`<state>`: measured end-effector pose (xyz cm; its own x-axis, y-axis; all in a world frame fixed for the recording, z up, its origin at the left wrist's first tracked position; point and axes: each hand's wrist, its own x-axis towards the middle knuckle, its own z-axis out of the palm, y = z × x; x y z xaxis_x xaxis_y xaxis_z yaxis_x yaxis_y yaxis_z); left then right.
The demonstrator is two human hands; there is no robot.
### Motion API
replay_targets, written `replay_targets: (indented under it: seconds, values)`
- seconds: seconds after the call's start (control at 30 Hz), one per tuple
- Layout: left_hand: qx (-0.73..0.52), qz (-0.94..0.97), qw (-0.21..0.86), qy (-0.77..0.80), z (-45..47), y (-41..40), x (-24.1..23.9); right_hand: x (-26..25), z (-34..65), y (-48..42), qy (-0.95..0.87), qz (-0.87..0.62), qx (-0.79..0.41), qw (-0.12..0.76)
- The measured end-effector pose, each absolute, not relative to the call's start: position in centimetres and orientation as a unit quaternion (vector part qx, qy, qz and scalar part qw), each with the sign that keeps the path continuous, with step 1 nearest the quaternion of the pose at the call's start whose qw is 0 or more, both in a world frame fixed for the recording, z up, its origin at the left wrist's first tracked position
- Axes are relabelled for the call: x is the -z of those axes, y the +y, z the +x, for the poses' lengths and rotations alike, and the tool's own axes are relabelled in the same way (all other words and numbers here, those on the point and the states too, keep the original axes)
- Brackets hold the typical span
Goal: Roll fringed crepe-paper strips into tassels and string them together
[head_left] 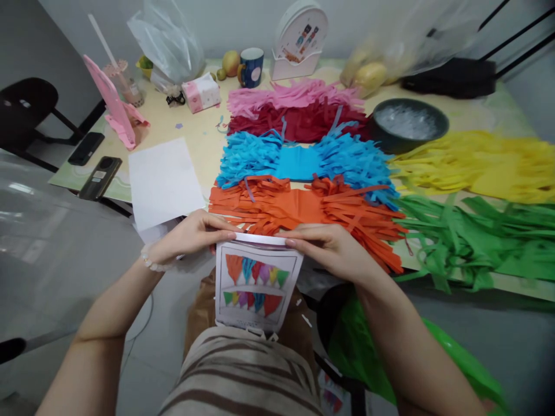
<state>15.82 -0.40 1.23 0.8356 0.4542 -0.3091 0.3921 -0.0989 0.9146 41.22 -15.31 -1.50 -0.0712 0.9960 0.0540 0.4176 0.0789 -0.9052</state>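
Observation:
Both hands grip the top edge of a white printed sheet (255, 297), whose upper strip is folded over. On it is a framed picture of two rows of colourful pennants. My left hand (202, 232) pinches the fold's left end, and my right hand (326, 244) pinches its right end. The sheet hangs down over my lap. Just beyond it on the table lies a fringed orange paper bundle (299, 207), with a blue fringed bundle (299, 163) behind. A stack of white paper (163, 182) rests left of my hands.
Dark red (299, 122), pink (290, 99), yellow (494, 164) and green fringed bundles (472, 242) cover the table. A dark bowl (381, 130), a mug (251, 68), a tissue pack (202, 92), a pink stand (113, 107) and two phones (100, 177) surround them. A green bag (364, 346) hangs lower right.

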Motion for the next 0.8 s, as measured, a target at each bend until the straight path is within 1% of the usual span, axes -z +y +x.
replay_targets:
  seconds: [0.13, 0.27, 0.53, 0.67, 0.8]
  values:
    - [-0.052, 0.759, 0.599, 0.251, 15.3, -0.7, -0.9, 1.5, 41.2, -15.8, -0.634, -0.546, -0.378, 0.397]
    - [-0.099, 0.810, 0.548, 0.186, 14.7, -0.9, -0.3, 2.2, 41.0, -16.4, -0.635, -0.533, -0.369, 0.420]
    - [-0.149, 0.850, 0.499, 0.086, 13.8, -1.3, -0.4, 4.0, 40.6, -17.0, -0.683, -0.458, -0.310, 0.478]
    - [-0.160, 0.860, 0.477, 0.083, 13.4, -1.7, -0.1, 4.1, 40.2, -17.1, -0.678, -0.478, -0.280, 0.484]
    - [-0.211, 0.862, 0.439, 0.139, 13.6, -2.5, 0.0, 3.3, 38.7, -16.4, -0.651, -0.511, -0.247, 0.505]
